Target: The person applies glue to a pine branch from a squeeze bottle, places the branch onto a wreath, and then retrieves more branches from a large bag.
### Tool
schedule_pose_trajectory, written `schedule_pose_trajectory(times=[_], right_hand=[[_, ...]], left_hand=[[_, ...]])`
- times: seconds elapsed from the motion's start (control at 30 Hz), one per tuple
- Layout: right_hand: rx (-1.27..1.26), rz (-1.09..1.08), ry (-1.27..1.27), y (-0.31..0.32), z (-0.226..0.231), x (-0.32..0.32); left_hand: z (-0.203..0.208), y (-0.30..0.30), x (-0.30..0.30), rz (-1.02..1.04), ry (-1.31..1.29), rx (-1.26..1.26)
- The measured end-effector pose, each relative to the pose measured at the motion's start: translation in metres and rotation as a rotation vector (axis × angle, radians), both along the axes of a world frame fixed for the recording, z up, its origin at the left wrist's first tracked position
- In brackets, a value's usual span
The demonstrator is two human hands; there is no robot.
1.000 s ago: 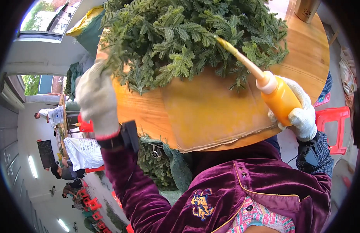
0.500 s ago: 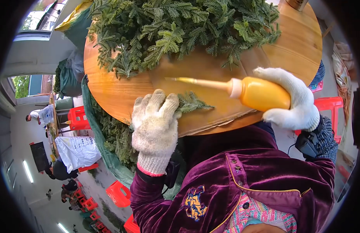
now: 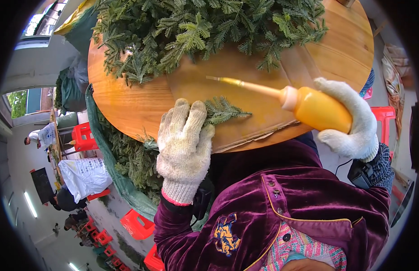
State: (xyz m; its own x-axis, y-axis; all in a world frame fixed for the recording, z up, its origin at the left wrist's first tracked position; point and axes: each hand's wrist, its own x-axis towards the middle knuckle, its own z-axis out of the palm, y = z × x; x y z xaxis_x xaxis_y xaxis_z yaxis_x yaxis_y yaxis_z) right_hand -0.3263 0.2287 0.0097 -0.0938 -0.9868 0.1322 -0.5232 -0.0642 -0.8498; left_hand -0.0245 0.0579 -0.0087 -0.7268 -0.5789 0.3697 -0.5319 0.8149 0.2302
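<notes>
My right hand (image 3: 356, 122), in a white knitted glove, is wrapped round a yellow-orange squeeze bottle (image 3: 324, 110). Its long thin pale spout points left over the board and tapers to a slim tip. A small green fir sprig (image 3: 224, 111) lies on a brown flat board (image 3: 259, 90) on the round wooden table. My left hand (image 3: 184, 140), in a soiled white glove, rests at the board's near edge. The sprig's left end goes in between its forefinger and thumb, where the glove hides it. The spout tip stays apart from the sprig.
A big heap of fir branches (image 3: 209, 31) covers the table's far side. At the left, a green sack (image 3: 114, 180) holds more branches against the table (image 3: 114, 104). Red stools (image 3: 137, 224) and a white sack (image 3: 85, 176) stand left; people sit farther off.
My right hand has shifted to the right with the squeeze bottle, and the spout tip with it. The left hand stays at the sprig. The whole view has shifted slightly.
</notes>
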Motion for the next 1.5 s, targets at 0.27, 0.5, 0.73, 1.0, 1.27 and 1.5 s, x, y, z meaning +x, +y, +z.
schedule_pose_trajectory(times=[0.27,0.5,0.73,1.0,1.27,1.5], right_hand=[[-0.092,0.158,0.088,-0.006,-0.004,-0.007],[-0.097,0.190,0.196,-0.023,-0.005,-0.007],[-0.025,0.196,0.215,-0.029,0.001,-0.007],[-0.029,0.203,0.229,-0.030,0.000,-0.004],[-0.055,0.189,0.193,-0.033,-0.002,-0.002],[-0.117,0.178,0.158,-0.043,-0.002,0.019]], left_hand=[[-0.001,-0.004,0.000,-0.020,-0.005,0.020],[-0.008,-0.003,0.002,-0.031,0.044,0.007],[-0.016,0.015,0.011,0.216,0.244,0.031],[-0.010,0.018,-0.003,0.267,0.210,0.132],[-0.023,0.017,-0.002,0.352,0.093,0.113],[-0.022,0.015,-0.008,0.360,0.060,0.116]])
